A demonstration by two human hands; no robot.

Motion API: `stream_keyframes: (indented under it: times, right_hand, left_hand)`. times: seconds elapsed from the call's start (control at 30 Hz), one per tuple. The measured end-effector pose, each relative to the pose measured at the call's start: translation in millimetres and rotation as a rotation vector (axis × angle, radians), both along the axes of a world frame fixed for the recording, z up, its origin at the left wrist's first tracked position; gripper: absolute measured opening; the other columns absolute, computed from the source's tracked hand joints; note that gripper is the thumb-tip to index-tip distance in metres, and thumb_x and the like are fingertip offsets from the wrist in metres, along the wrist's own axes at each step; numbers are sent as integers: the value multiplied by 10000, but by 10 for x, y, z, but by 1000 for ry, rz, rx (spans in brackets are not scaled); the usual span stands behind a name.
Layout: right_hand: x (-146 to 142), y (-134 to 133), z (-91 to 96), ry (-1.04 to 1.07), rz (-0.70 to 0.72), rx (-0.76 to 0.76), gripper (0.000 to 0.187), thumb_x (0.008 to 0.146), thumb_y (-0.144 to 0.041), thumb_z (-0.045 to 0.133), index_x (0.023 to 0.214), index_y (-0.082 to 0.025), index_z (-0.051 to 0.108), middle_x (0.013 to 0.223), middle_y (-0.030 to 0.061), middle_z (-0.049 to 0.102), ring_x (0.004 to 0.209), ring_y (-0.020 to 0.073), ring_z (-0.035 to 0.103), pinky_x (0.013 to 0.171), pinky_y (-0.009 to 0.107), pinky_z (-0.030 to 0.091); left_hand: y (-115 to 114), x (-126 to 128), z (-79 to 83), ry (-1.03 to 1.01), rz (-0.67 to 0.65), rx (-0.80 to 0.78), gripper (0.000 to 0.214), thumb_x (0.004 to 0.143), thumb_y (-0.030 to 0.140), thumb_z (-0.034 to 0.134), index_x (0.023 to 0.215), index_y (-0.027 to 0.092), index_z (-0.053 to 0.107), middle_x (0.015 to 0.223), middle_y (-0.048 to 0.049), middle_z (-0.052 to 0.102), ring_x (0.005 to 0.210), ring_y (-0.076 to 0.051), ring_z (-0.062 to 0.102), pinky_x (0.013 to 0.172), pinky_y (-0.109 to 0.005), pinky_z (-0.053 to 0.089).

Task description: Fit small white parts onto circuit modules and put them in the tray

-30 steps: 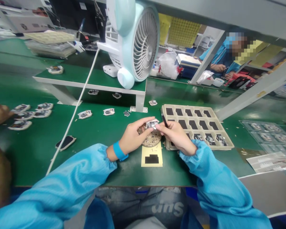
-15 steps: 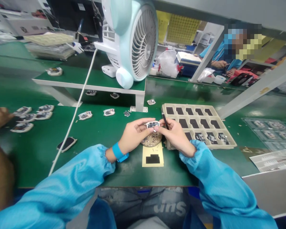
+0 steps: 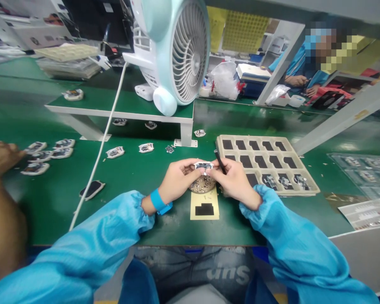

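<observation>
My left hand (image 3: 177, 179) and my right hand (image 3: 232, 181) meet over the green bench, both pinching one small white electronic part (image 3: 203, 165) between their fingertips. A thin black tool (image 3: 221, 162) sticks up from my right hand's grip. Just under the part lies a round disc (image 3: 202, 185) with small bits on it. In front of that disc a beige card with a black patch (image 3: 204, 204) lies flat. Beside my right hand is a beige compartment tray (image 3: 266, 162) with dark pads and a few parts in its near row.
A pale blue desk fan (image 3: 174, 50) stands on a low green shelf (image 3: 120, 107), its white cable (image 3: 98, 152) running toward me. Several small white parts (image 3: 49, 152) lie at left near another person's arm (image 3: 3, 202). Clear blister trays (image 3: 364, 173) sit at right. A person works at the back right.
Both hands stayed together on the small part, turning it slightly. The view shifted a little; nothing was picked up or put down.
</observation>
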State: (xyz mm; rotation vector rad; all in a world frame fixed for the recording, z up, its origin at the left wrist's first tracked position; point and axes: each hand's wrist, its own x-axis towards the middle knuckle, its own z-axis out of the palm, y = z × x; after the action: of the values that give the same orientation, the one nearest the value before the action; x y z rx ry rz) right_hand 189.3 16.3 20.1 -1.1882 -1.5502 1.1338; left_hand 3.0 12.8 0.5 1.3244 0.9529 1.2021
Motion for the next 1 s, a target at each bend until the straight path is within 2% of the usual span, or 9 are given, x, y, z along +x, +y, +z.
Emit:
stream_keyframes:
  times: [0.17,0.27,0.37,0.47,0.57,0.73,0.87,1.0]
  right_hand:
    - [17,6,14,-7,23,52,226,793,-359,795,896,-165,745,815,26,753,734,165,669,664,285,533]
    - [96,61,56,-156,98,107,226,826,-380,779,926,-179,762,893,47,775,825,201,707,745,331,560]
    - [173,101,105,-309,68,291,262,810,-363,814,1006,-198,759,962,52,761,915,215,700,834,362,554]
    - [203,112,118,-300,22,475,129,897,-312,737,955,-197,743,895,42,719,867,187,675,800,345,547]
    - [207,124,63,-264,79,617,80,928,-278,705,925,-204,735,874,38,697,831,173,656,771,339,550]
    - [232,141,-86,-278,138,757,117,928,-252,712,1033,-218,748,913,39,689,824,159,659,731,314,554]
    - [250,121,-121,-371,166,760,167,963,-271,663,1105,-234,743,957,49,691,831,155,666,690,290,543]
    - [256,99,-99,-494,205,717,169,1002,-294,589,1095,-231,716,1002,60,694,872,171,677,746,306,556]
  left_hand:
    - [-24,6,-25,46,87,42,306,813,358,810,1034,149,772,1014,-94,794,902,-242,741,820,-356,610]
    - [-11,-3,-24,200,127,152,225,848,317,768,1021,172,778,946,-66,782,833,-212,715,763,-336,585]
    - [2,-17,-5,425,174,386,158,877,226,724,1021,215,788,893,-30,744,812,-180,667,756,-317,538]
    - [0,-26,4,533,180,526,169,899,200,708,1048,236,780,858,-13,710,826,-175,638,769,-317,504]
    - [-7,-27,-2,552,179,545,172,907,196,702,1060,238,770,867,-10,709,836,-177,633,771,-317,496]
    - [-5,-29,-13,555,174,555,192,907,182,696,1071,252,767,881,0,715,845,-173,640,780,-311,497]
    - [1,-42,-16,562,161,565,199,913,182,682,1079,257,761,925,-3,733,880,-178,650,813,-319,504]
    - [-7,-47,-21,598,158,534,183,923,221,662,1076,257,757,922,-24,729,894,-203,653,823,-345,508]
